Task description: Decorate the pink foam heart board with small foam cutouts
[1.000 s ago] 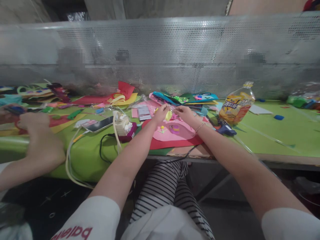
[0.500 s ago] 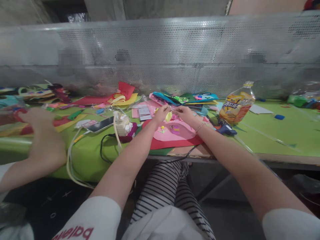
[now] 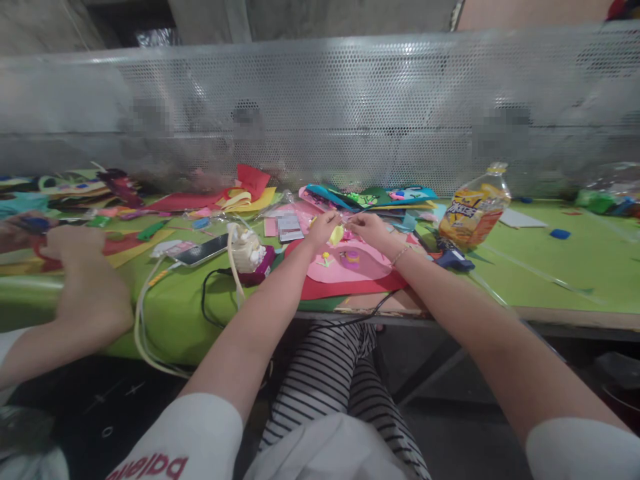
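My left hand (image 3: 321, 231) is closed in a pinch, with a small yellow leaf-shaped piece (image 3: 337, 235) at its fingers. Just to the right, my right hand (image 3: 369, 229) has its fingers pressed together beside that piece; whatever they pinch is too small to make out. Both hands are above a rounded pink cutout (image 3: 320, 272), which lies on a red sheet (image 3: 320, 290) near the table edge. On the pink cutout are a small yellow flower shape (image 3: 325, 256) and a round purple and orange piece (image 3: 351, 259).
A dark blue glue gun (image 3: 454, 259) lies right of the red sheet, before a yellow-labelled bottle (image 3: 474, 210). Left are a power strip (image 3: 257, 267) with cables and a phone (image 3: 203, 251). Coloured sheets (image 3: 375, 195) lie behind. A co-worker's hands (image 3: 75, 243) hold red-handled scissors (image 3: 41, 248).
My hands stay almost in place, with only slight finger movement around the yellow piece. At the left, the co-worker's hands and the red handles have shifted a little.
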Motion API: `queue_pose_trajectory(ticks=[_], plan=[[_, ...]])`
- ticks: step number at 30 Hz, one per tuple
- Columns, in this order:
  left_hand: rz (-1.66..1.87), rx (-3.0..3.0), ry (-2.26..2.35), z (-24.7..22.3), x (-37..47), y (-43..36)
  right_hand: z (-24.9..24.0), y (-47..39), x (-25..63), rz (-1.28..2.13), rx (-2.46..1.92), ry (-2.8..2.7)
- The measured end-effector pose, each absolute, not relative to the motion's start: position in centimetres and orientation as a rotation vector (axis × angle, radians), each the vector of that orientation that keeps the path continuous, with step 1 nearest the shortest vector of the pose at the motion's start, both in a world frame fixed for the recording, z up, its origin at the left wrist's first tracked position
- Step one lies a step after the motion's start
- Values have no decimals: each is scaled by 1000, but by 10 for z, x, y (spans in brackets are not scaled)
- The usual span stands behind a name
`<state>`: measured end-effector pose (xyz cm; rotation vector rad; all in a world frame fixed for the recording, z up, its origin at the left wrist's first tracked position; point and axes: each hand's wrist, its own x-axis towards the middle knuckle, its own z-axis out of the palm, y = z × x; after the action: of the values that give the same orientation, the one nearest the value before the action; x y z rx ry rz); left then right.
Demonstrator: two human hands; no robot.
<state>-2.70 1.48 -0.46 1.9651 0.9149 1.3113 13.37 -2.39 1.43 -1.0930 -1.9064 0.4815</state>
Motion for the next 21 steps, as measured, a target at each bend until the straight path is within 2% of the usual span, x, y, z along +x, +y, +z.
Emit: queue_pose_trajectory(ticks=[8,16,21], plan=[[1320,2006,935,-3,-26,12,15,-29,133,482,-1103,-1901],[1384,2046,961,3,-18,-3,22,-39,128,268,-1159,-2014],[1368,2065,962,5,-19,-4,22,-38,127,309,-1145,-2008]])
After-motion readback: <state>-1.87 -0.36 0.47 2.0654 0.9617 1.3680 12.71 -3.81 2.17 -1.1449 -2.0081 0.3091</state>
